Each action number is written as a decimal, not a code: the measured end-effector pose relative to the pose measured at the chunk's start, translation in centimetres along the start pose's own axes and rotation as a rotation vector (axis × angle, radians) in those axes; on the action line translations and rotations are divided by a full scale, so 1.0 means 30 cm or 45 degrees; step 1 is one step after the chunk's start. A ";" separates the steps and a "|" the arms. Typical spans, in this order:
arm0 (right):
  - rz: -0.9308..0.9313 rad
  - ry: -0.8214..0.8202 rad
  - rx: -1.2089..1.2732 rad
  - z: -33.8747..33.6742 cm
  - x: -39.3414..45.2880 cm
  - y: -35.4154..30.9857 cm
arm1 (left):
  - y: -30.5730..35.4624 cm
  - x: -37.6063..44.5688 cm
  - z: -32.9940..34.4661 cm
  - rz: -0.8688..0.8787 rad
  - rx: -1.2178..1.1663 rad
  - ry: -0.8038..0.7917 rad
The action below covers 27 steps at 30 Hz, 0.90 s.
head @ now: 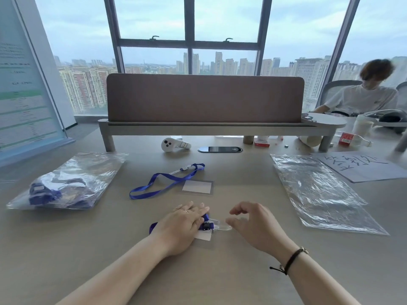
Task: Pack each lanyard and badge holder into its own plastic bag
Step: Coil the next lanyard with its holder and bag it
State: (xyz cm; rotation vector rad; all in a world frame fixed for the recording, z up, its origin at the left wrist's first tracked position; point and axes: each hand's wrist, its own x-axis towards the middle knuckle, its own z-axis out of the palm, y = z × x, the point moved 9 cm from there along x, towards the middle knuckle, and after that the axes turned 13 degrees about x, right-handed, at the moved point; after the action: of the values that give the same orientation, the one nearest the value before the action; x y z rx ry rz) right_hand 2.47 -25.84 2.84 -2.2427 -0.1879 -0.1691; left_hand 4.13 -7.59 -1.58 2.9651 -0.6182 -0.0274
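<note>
Fingers of the left hand [182, 225] press flat on a bundled lanyard [207, 225] and badge holder [203, 235]; the right hand [253, 223] hovers just beside, loosely curled, holding nothing.

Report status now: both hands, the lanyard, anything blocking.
Left hand flat, pressing folded lanyard on badge holder. Right hand hovering, fingers curled, holding nothing. Empty bags at right, path clear.

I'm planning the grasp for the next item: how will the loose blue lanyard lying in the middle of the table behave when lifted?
The blue lanyard is a thin flat ribbon lying in slack loops, so it will probably droop and trail. Its clip end looks small, so likely light, though it may swing. The badge holder beside it seems separate and may stay behind.
</note>
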 end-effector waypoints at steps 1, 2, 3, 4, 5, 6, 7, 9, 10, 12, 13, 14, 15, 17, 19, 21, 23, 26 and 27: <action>0.017 0.006 -0.011 -0.007 -0.010 0.009 | 0.006 -0.002 0.006 -0.017 0.005 -0.020; 0.024 0.008 -0.025 -0.013 -0.020 0.016 | 0.013 -0.005 0.011 -0.031 0.024 -0.037; 0.024 0.009 -0.039 -0.019 -0.031 0.022 | 0.021 -0.008 0.013 -0.049 0.038 -0.048; 0.024 0.013 -0.047 -0.028 -0.042 0.027 | 0.031 -0.011 0.011 -0.075 0.044 -0.050; 0.021 0.017 -0.051 -0.039 -0.054 0.029 | 0.040 -0.015 0.008 -0.105 0.049 -0.049; 0.017 0.021 -0.052 -0.050 -0.066 0.032 | 0.051 -0.020 0.001 -0.137 0.064 -0.038; 0.008 0.026 -0.055 -0.064 -0.078 0.035 | 0.065 -0.026 -0.010 -0.165 0.088 -0.006; -0.011 0.041 -0.070 -0.100 -0.097 0.039 | 0.103 -0.035 -0.052 -0.204 0.110 0.098; -0.017 0.053 -0.077 -0.124 -0.106 0.043 | 0.128 -0.036 -0.078 -0.209 0.116 0.146; -0.008 0.083 -0.092 -0.181 -0.120 0.060 | 0.189 -0.025 -0.131 -0.181 0.151 0.220; 0.003 0.099 -0.097 -0.214 -0.127 0.073 | 0.224 -0.011 -0.152 -0.151 0.160 0.248; 0.019 0.118 -0.098 -0.249 -0.133 0.090 | 0.260 0.006 -0.171 -0.114 0.157 0.268; 0.040 0.143 -0.099 -0.287 -0.139 0.111 | 0.298 0.026 -0.186 -0.075 0.148 0.282; 0.104 0.215 -0.100 -0.369 -0.150 0.169 | 0.375 0.074 -0.200 0.000 0.125 0.301; 0.186 0.291 -0.103 -0.450 -0.159 0.248 | 0.452 0.128 -0.195 0.064 0.115 0.282; 0.259 0.346 -0.126 -0.514 -0.165 0.329 | 0.523 0.186 -0.173 0.095 0.111 0.229; 0.313 0.370 -0.156 -0.554 -0.163 0.394 | 0.582 0.245 -0.142 0.085 0.084 0.160; 0.336 0.263 -0.275 -0.539 -0.141 0.451 | 0.661 0.317 -0.093 0.060 0.040 0.095; 0.335 0.212 -0.317 -0.520 -0.133 0.461 | 0.685 0.334 -0.077 0.058 0.023 0.073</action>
State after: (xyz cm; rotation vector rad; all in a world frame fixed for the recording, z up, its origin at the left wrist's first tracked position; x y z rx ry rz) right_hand 0.33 -46.91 1.35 -2.4596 0.2296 -0.2465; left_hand 5.23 -30.06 3.10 2.9565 -0.6819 0.0669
